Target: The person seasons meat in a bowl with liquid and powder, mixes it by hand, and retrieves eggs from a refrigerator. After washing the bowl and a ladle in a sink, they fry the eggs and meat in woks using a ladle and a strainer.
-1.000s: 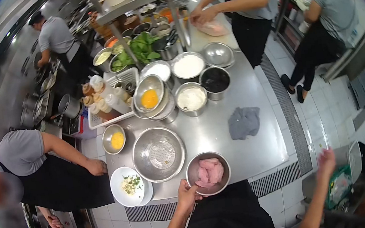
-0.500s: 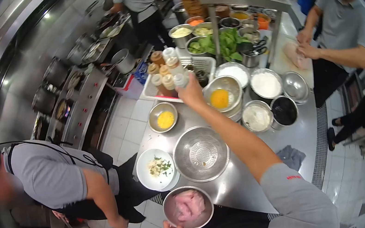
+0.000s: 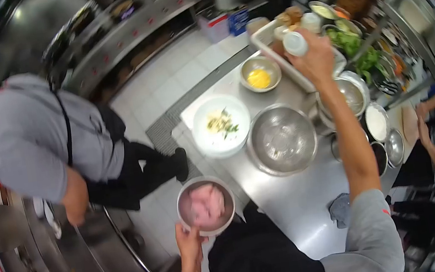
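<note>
My left hand (image 3: 190, 241) grips the rim of a metal bowl (image 3: 205, 206) holding pale pink raw meat (image 3: 206, 204), out beyond the table's near edge. My right hand (image 3: 313, 56) is closed round a squeeze bottle with a whitish top (image 3: 295, 44), above a white tray (image 3: 275, 59) of other bottles. Near the bottle stands a small metal bowl (image 3: 259, 75) with something yellow in it. A large metal bowl (image 3: 282, 139), seemingly perforated, lies between my arms. Left of it is a white bowl (image 3: 221, 125) with chopped pale and green bits.
A co-worker in grey (image 3: 51, 137) stands at the left. Another person's hands (image 3: 422, 115) are at the far right, near a board. Leafy greens (image 3: 368, 62) and several containers line the table's right side. A grey cloth (image 3: 340, 210) lies near the table edge.
The view has turned and shifted, so the table appears tilted. The bottle in my right hand now appears tipped with its top toward me. My left hand still holds the meat bowl.
</note>
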{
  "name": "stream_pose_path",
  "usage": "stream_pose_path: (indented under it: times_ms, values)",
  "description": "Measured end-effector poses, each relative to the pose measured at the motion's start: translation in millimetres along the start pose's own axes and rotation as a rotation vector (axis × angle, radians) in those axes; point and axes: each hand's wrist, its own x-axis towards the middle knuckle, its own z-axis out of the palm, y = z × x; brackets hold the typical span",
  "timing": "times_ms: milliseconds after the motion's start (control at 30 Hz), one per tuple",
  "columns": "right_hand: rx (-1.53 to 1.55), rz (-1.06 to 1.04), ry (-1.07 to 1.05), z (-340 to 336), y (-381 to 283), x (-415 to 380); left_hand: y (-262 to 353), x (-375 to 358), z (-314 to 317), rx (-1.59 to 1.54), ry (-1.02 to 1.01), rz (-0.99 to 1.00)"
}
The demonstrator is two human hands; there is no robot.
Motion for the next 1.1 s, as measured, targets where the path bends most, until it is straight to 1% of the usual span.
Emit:
stream_pose_path:
  times_ms: [33, 67, 100, 133, 200, 267, 333, 367, 433, 500, 567, 700, 767, 967, 1000, 1033, 1100]
  values:
    - [-0.083, -0.229, -0.003, -14.4, -22.4, -8.0, 0.9, 4.6, 2.0, -0.02, -0.013, 0.001]
    - [-0.064, -0.257, -0.028, -17.7, -42.0, -25.9, 2.2, 8.5, 2.6, -0.035, -0.041, 0.01]
    - [0.017, -0.396, -0.125, -26.3, -60.0, -40.3, -0.8, 16.1, 0.9, -0.059, -0.031, 0.01]
    - [0.088, -0.533, -0.213, -37.2, -76.4, -52.6, -4.0, 24.7, 0.2, -0.054, -0.067, 0.01]
    - [0.127, -0.626, -0.373, -27.5, -100.5, -96.2, -1.3, 33.0, 3.9, -0.066, -0.122, 0.016]
    - [-0.035, -0.89, -0.409, -23.7, -142.0, -146.8, 4.0, 33.6, 4.6, -0.121, -0.155, 0.012]
    - [-0.123, -1.008, -0.441, -15.4, -159.7, -172.4, 6.1, 32.6, 1.4, -0.144, -0.183, 0.031]
    - [-0.127, -1.026, -0.436, -14.2, -167.8, -178.4, 6.7, 32.0, -2.9, -0.138, -0.205, 0.04]
    - [-0.183, -1.043, -0.498, -13.5, -184.6, -187.4, 5.2, 30.8, -14.3, -0.142, -0.191, 0.044]
    - [-0.195, -1.022, -0.483, -15.7, -199.2, -189.7, 3.7, 28.2, -27.0, -0.149, -0.209, 0.044]
    - [-0.197, -0.985, -0.426, -17.2, -208.7, -189.1, 0.4, 26.3, -37.7, -0.178, -0.225, 0.049]
    - [-0.154, -1.075, -0.421, -20.9, -225.2, -198.3, -0.2, 22.5, -50.0, -0.217, -0.238, 0.03]
    - [-0.153, -0.976, -0.357, -18.5, -226.8, -189.8, 1.8, 20.1, -54.7, -0.214, -0.243, 0.032]
    - [-0.096, -0.963, -0.3, -18.8, -222.5, -181.6, 11.9, 28.1, -50.7, -0.192, -0.291, 0.022]
    - [-0.087, -0.916, -0.305, -18.2, -218.3, -176.1, 16.3, 30.9, -46.6, -0.196, -0.308, 0.029]
    - [-0.091, -0.914, -0.298, -16.8, -213.6, -170.3, 21.8, 32.7, -41.7, -0.195, -0.314, 0.035]
    - [0.07, -0.783, -0.317, -11.9, -200.2, -161.1, 32.6, 36.1, -30.0, -0.17, -0.319, 0.039]
